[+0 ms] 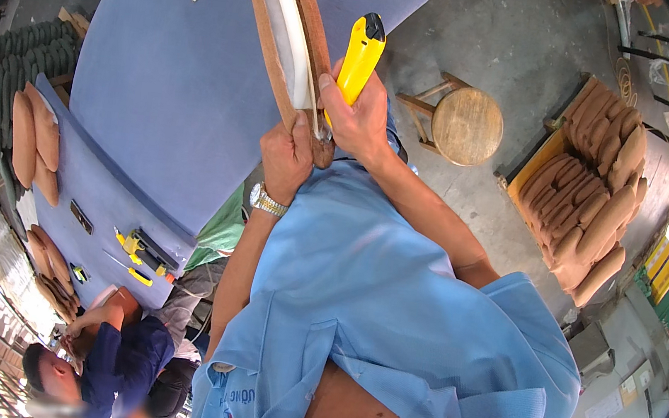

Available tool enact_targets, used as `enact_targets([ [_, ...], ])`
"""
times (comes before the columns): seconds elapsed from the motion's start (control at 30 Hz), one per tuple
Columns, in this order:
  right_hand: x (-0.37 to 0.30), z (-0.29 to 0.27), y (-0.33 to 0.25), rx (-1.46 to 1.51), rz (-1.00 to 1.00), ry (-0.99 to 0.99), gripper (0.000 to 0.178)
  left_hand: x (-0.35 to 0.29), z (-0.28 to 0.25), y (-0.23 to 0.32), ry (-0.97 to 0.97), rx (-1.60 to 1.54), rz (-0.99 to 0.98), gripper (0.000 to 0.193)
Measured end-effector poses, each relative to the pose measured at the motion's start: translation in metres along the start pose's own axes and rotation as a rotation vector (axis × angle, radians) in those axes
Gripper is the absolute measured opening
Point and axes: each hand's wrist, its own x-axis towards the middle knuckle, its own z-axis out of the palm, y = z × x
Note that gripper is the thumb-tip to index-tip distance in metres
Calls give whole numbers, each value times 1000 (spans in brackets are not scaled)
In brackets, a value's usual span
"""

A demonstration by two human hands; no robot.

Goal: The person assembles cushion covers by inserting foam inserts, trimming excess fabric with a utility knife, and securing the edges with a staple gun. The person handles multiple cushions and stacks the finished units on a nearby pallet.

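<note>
Head cam: left hand [287,155] has a good grip on the near end of a long, curved pad [295,41], brown suede-looking shell split lengthwise, whitish strip and greyish lining showing inside. Right hand [360,118] is wrapped round a yellow cutter [359,66], black end up, right at that same end. Pad's pretty much between both hands and stretches away past them, beside the blue table [166,80].

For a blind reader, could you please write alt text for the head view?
A person's left hand grips a long brown and white piece near its lower end, where the right hand holds a yellow tool. Behind lies a blue table; a wooden stool and stacked brown pads are at right.
</note>
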Motion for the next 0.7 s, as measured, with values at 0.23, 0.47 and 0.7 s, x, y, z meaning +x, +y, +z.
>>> enact_targets([
  [0.23, 2, 0, 0, 29, 60, -3, 15, -3, -3, -4, -74, 29, -87, 37],
  [0.47, 15, 0, 5, 30, 9, 10, 11, -6, 3, -6, -83, 4, -45, 40],
  [0.7, 10, 2, -8, -99, -46, -117, 16, -9, -15, 4, -43, 15, -162, 43],
])
